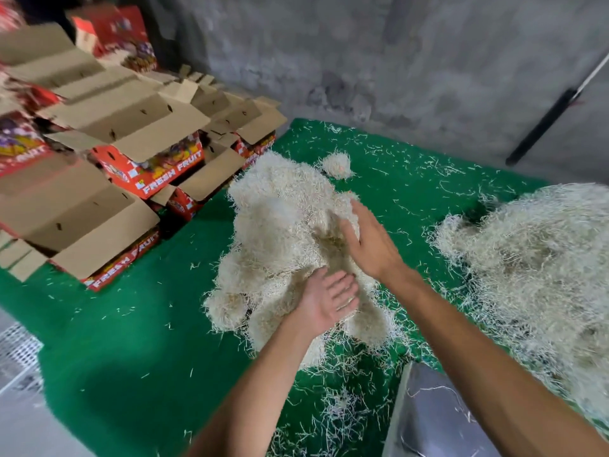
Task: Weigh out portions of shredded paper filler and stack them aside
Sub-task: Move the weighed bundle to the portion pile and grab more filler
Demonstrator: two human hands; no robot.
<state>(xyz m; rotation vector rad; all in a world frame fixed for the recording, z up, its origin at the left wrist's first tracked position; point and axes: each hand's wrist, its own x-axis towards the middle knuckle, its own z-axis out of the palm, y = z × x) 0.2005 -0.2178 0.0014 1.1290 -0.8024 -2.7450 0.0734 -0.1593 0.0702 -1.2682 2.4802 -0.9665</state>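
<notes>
From the head camera, we see the stack of portions (290,245) mid-mat on the green mat (131,341), with the loose heap of filler (540,258) at three o'clock and the metal scale pan (438,417) at five o'clock. Our left hand (324,300) lies flat, fingers spread, on the stack's near side; our right hand (369,239) presses its straight, close-held fingers into the top. Neither pinches anything. We judge this a settling step: we press evenly downward, steady both flanks, and avoid dragging strands toward the open fruit boxes (145,166) at ten o'clock.
</notes>
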